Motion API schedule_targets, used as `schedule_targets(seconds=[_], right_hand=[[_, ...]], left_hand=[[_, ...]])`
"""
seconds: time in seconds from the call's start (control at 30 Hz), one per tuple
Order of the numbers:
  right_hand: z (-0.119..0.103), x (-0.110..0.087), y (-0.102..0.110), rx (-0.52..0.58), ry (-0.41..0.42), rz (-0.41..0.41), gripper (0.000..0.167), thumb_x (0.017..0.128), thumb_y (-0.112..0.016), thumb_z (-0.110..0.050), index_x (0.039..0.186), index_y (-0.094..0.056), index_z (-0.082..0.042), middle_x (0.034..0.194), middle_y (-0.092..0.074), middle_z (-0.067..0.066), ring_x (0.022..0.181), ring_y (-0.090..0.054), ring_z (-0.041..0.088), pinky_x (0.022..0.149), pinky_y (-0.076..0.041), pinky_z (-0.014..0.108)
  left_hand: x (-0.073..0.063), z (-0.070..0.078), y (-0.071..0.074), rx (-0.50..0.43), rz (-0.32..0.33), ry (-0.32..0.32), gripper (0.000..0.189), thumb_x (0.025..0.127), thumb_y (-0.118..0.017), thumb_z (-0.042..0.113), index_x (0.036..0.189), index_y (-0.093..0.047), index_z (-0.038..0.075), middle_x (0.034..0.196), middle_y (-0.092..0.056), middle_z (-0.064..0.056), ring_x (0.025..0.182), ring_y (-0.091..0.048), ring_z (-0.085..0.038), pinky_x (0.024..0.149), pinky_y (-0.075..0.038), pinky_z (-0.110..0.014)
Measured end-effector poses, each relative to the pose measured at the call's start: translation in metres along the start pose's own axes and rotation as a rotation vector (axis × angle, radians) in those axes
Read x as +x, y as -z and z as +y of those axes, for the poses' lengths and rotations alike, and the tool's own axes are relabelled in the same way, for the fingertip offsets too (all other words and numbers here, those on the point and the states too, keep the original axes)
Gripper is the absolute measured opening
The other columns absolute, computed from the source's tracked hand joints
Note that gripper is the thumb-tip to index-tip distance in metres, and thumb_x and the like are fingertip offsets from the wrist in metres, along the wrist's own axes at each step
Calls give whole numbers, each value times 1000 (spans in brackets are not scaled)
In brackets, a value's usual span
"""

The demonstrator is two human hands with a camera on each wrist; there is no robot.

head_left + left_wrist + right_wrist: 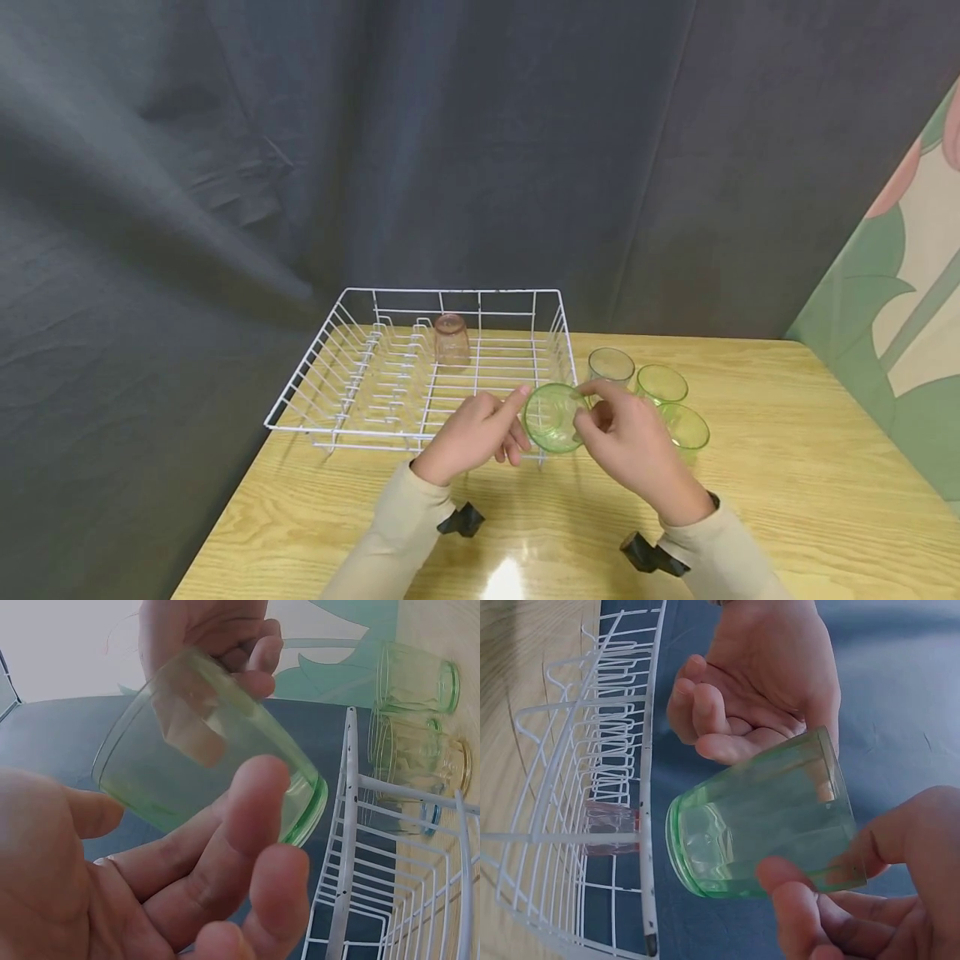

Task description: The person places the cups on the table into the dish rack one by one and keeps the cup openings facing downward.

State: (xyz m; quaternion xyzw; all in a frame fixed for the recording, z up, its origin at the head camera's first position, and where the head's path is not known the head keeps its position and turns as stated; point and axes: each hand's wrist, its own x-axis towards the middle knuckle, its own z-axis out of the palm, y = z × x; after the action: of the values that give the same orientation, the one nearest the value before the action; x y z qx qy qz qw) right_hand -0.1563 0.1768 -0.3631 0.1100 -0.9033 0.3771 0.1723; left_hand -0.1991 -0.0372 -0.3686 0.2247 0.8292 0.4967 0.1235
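A clear green drinking glass [553,418] is held above the table with its mouth toward the head camera. My right hand [628,442] pinches its wall at the rim, thumb and fingers on opposite sides of the glass. On the other side, my left hand [478,435] has its thumb by the rim and its fingers loosely bent alongside. In the left wrist view, the left fingers [251,810] overlap the tilted glass [187,750]; firm contact is unclear. A pink glass [452,340] stands upside down in the white wire dish rack [450,435].
Right of the rack, a bluish glass [611,365], a yellow-green glass [662,383] and a green glass [684,427] stand mouth up, close together on the wooden table [787,467]. A dark curtain [480,150] hangs behind; patterned fabric [900,292] is at right.
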Motion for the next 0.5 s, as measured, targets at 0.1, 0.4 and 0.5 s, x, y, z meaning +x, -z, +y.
schedule_targets(seconds=[0.1, 0.4, 0.5], right_hand=[[0, 0, -3, 7, 12, 9, 22, 88, -61, -5, 108, -69, -8, 59, -57, -9, 46, -45, 5, 45, -39, 25], [2, 4, 0, 94, -68, -98, 35, 104, -53, -40, 120, -60, -10, 57, -62, -3, 48, -56, 13, 45, -42, 30], [3, 6, 1, 127, -118, -121, 39, 106, -44, -45, 121, -58, -12, 52, -58, 0, 48, -58, 16, 45, -41, 32]], left_hand=[[1, -1, 0, 0, -1, 9, 79, 104, -33, 61, 70, -73, 2, 56, -67, -6, 48, -59, -17, 52, -52, -31], [1, -3, 4, 46, -14, -13, 74, 105, -32, 59, 71, -72, 7, 59, -68, -2, 53, -63, -23, 53, -52, -31], [0, -4, 4, 94, -9, -28, 73, 105, -32, 59, 75, -73, 5, 61, -68, 1, 56, -64, -25, 54, -51, -31]])
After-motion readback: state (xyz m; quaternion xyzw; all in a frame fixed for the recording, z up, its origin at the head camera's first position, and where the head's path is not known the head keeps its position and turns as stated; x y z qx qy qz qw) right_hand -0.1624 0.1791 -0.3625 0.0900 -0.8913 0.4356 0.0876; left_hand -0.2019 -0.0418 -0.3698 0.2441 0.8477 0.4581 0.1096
